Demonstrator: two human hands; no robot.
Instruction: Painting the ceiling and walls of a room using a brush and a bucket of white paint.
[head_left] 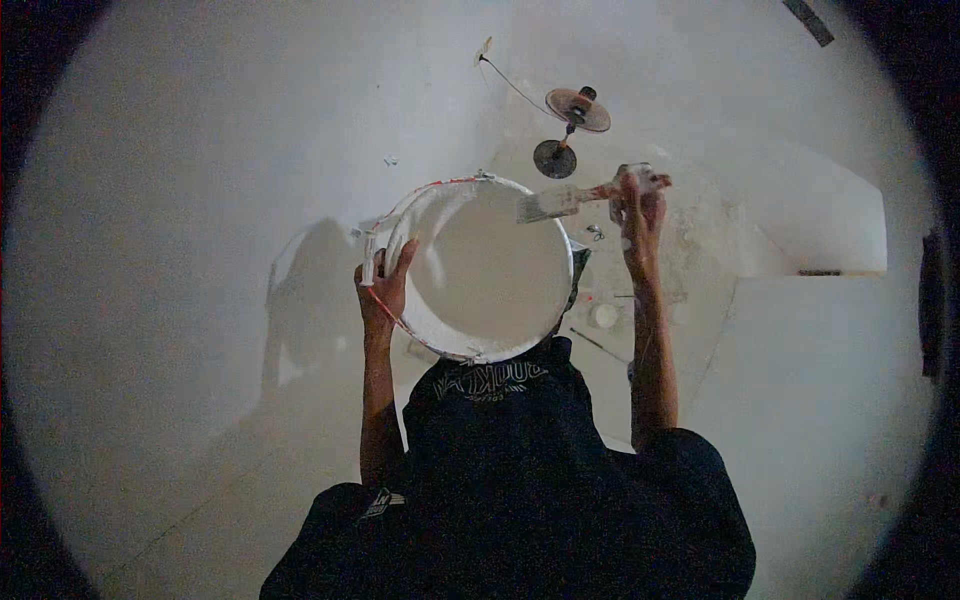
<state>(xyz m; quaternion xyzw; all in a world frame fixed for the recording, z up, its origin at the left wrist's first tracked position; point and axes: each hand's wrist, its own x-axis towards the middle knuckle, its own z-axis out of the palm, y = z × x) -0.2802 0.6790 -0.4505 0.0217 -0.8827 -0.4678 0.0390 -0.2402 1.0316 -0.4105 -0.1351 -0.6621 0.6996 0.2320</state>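
Observation:
My left hand [383, 292] grips the left rim of a round white bucket [470, 350], with the thumb laid over the edge and the other fingers outside. Pale off-white paint [495, 265] lies inside the bucket, and smears coat its wall and rim. In my right hand [642, 205] is a paintbrush [590, 196], closed in the fingers by its handle. The bristles point left and are over the far right rim of the bucket. White paint covers the brush and spots my right fingers. Whether the bristles touch the rim I cannot tell.
A standing fan [578, 110] on a round base stands on the floor beyond the bucket, its cord running to the wall. Close on the left is a white wall [180, 250]. A pale ledge [810, 275] is at the right. Small items lie on the stained floor.

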